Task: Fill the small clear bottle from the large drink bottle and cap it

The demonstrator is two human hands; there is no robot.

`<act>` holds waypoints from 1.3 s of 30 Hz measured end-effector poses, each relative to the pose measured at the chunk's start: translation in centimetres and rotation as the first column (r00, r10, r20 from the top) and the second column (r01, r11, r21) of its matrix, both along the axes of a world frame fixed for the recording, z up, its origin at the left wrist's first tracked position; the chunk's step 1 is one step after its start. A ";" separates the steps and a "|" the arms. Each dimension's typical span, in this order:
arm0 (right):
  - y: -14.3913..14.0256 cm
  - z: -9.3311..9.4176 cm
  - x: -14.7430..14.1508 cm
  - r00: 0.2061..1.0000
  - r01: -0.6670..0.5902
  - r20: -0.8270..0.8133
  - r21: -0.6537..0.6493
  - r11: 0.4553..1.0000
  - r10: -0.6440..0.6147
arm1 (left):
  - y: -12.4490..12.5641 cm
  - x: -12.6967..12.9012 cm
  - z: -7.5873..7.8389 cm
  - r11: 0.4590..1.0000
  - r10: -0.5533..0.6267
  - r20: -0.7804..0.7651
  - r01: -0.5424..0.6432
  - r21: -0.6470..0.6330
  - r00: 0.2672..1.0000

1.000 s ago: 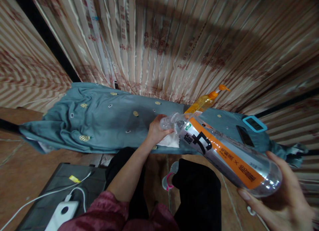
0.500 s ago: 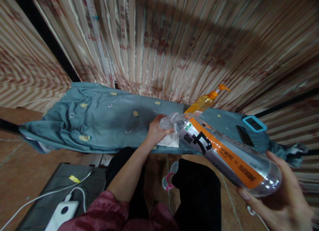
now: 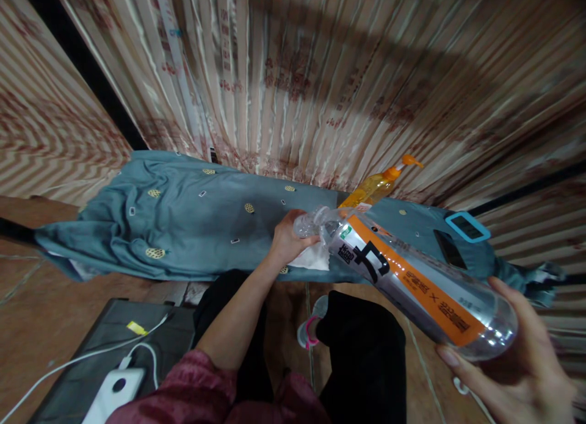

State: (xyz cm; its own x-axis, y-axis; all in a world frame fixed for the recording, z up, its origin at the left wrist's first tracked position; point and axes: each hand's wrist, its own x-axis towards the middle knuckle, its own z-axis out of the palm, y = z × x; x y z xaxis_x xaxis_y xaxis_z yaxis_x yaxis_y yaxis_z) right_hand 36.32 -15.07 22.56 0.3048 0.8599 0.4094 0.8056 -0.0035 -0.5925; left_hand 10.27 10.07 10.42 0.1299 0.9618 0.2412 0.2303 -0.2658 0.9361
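Observation:
A large clear plastic bottle (image 3: 412, 277) with an orange and silver label is held tilted, its base to the lower right and its neck to the upper left. My right hand (image 3: 522, 363) is closed around the base end. Beside the bottle's neck, my left hand (image 3: 288, 241) grips a small clear plastic container (image 3: 306, 225), which appears to meet the bottle's mouth; the exact contact is hard to make out. Under them a white tissue (image 3: 314, 258) lies on the teal cloth (image 3: 220, 229). Behind the bottle stands a yellow pump bottle (image 3: 370, 189) with an orange pump head.
On the cloth's right part lie a dark phone (image 3: 450, 249) and a blue-framed device (image 3: 467, 227). A pleated curtain (image 3: 293, 76) hangs behind. At lower left, a white power bank (image 3: 114, 393) with a cable rests on a dark box (image 3: 91, 351).

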 end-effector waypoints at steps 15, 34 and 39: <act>1.0 0.8 -2.6 0.990 0.106 -0.100 0.047 0.993 -0.101 | 0.0 0.0 -0.1 1.000 0.001 -0.007 -0.001 0.012 1.000; 1.1 0.9 -2.3 0.992 0.101 -0.082 0.049 0.994 -0.097 | 0.0 0.0 0.1 1.000 0.004 -0.031 -0.003 0.012 1.000; 1.0 0.9 -2.2 0.987 0.108 -0.121 0.027 0.994 -0.104 | 0.0 0.1 0.1 1.000 0.008 -0.026 -0.008 0.011 1.000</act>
State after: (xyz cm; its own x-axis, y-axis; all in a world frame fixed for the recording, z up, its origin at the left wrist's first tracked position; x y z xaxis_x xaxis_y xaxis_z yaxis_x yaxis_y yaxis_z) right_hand 34.08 -14.05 23.49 0.4423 0.8065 0.3923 0.7250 -0.0640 -0.6858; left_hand 10.34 10.04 10.49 0.1285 0.9600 0.2486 0.2565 -0.2743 0.9268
